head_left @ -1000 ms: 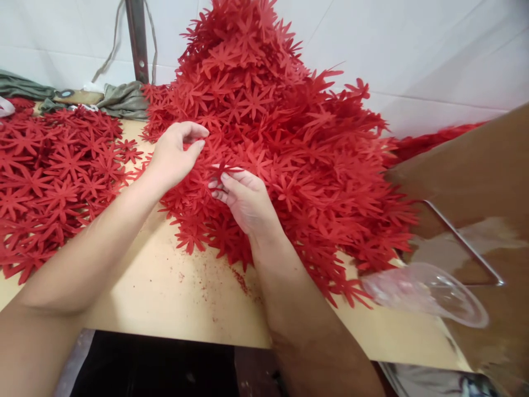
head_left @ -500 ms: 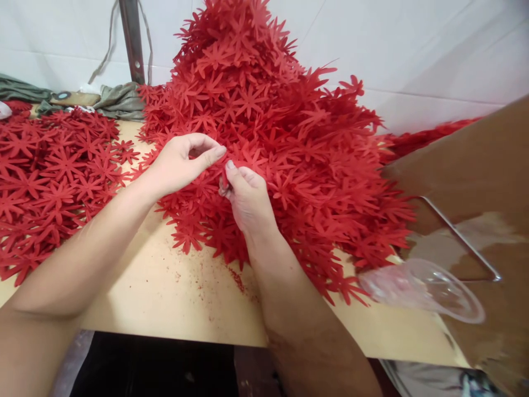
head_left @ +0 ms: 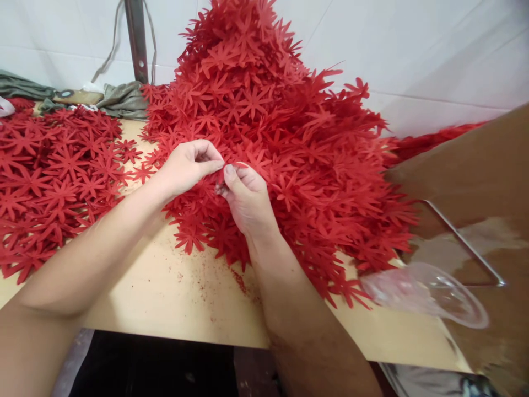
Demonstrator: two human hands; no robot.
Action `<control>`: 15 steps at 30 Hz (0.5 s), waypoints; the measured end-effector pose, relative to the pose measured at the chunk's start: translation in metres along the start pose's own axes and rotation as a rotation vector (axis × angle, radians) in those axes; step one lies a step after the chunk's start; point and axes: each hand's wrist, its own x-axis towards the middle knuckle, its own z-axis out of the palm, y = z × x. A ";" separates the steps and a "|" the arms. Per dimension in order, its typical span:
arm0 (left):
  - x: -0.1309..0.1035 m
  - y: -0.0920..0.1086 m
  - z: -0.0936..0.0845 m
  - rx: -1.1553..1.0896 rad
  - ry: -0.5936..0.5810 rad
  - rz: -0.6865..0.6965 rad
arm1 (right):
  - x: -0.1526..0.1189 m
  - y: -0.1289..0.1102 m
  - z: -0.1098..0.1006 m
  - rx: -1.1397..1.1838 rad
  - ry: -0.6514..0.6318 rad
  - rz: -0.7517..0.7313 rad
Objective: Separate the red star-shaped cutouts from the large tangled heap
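My left hand (head_left: 194, 165) is closed in a pinch, thumb against forefinger, right beside the tip of my right thumb. What those fingertips hold, if anything, is too small to make out. My right hand (head_left: 248, 196) is closed with the thumb pressed on the curled fingers, and a small red piece shows at its thumb. Below that, something dark and greyish at the fingers is too blurred to name. Both hands are over the front of a tall heap of red flower-shaped cutouts (head_left: 256, 105), with many narrow petals each.
A flatter spread of red cutouts (head_left: 61, 171) covers the left of the pale table (head_left: 165, 298). Red crumbs (head_left: 239, 281) lie near the front edge. At right are a clear plastic cup (head_left: 425, 292), a metal rod (head_left: 463, 242) and brown cardboard (head_left: 467, 165). Grey-green cloth (head_left: 124, 99) lies behind.
My left fingertips have come down slightly and closed the small gap to my right thumb. The red piece at my right thumb shows less than before. The view has shifted a little.
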 end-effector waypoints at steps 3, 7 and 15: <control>0.003 0.000 0.004 -0.056 0.089 -0.029 | -0.001 -0.002 0.000 -0.034 -0.009 -0.038; 0.013 -0.005 -0.016 -0.111 0.329 -0.114 | -0.003 -0.006 0.001 -0.063 -0.033 -0.040; 0.014 0.001 -0.036 -0.209 0.286 -0.142 | -0.002 -0.009 -0.003 0.080 0.064 0.066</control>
